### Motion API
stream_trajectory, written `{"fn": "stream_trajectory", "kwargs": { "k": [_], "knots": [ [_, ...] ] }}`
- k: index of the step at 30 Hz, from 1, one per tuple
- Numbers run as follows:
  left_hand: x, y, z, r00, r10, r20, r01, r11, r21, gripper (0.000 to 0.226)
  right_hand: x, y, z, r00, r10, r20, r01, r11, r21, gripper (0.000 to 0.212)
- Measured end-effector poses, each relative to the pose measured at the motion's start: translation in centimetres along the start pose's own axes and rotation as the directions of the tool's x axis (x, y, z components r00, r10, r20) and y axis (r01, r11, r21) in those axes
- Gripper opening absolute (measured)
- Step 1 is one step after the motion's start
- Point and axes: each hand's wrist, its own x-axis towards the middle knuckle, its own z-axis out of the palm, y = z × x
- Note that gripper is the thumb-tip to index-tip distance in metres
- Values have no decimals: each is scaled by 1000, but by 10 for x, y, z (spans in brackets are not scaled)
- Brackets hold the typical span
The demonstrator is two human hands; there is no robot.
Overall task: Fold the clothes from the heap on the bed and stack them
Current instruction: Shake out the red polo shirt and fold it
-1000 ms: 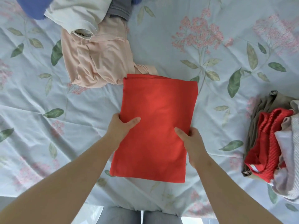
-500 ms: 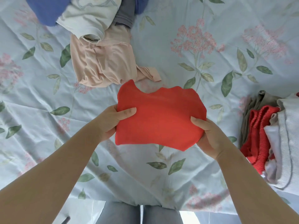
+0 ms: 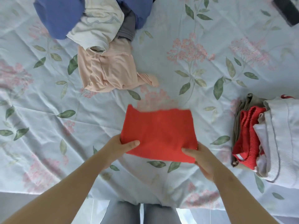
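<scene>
Item 1 — red garment (image 3: 159,135): folded to a compact rectangle, left of the stack (image 3: 283,135), well apart from it. Prob. just off the bed (image 3: 48,110); far edge is blurred, can't confirm.
Item 2, left hand (image 3: 120,147): pinches the corner furthest from the stack, thumb on top, fingers under. Right hand (image 3: 199,157): same grip, corner nearest the stack.
Item 3, heap (image 3: 100,38): unfolded peach, cream, blue & grey pcs, far left of the stack.
Step, my call — fold done, transfer in hand. Next move needs a level carry rightward w/ both grips firm, then setting it square on the stack's top pc.
</scene>
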Motion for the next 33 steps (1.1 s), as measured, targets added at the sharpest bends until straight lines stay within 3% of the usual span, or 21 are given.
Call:
{"fn": "stream_trajectory", "kwargs": {
  "k": [3,6,8,10,14,17,19,22,26,29,33],
  "knots": [
    [-6,-46,4,986,-163,-20,164,981,101,33,-15,38,5,980,197,-40,-199,977,-79,52],
    [-12,-72,4,969,-247,-15,247,965,90,39,-20,57,12,957,288,-39,-289,957,-32,52],
    [-13,-72,7,975,-222,-32,222,975,-8,47,-15,60,16,966,250,-57,-249,968,27,50],
    [-8,-63,13,981,-153,-117,146,987,-70,35,-7,59,21,979,182,-95,-174,981,83,41],
    [4,-45,24,961,-3,-278,10,1000,24,20,4,53,25,977,20,-213,8,991,130,18],
    [-4,-40,27,937,160,-309,-125,983,133,22,-3,56,17,967,-70,-245,126,967,223,31],
    [-14,-43,27,933,210,-294,-151,966,212,26,-11,65,10,974,-73,-214,124,964,237,46],
    [-25,-57,27,980,56,-189,-21,983,182,36,-22,85,5,989,-17,-150,33,994,105,57],
    [-28,-71,24,993,-112,-35,117,934,337,38,-29,101,9,997,30,-66,-32,999,-37,51],
    [-25,-70,25,992,-95,-89,115,958,264,19,-26,96,12,997,-16,-75,16,1000,-9,44],
    [-11,-59,26,959,-27,-283,54,994,90,4,-16,78,10,987,-70,-142,82,993,80,34]
  ]
}}
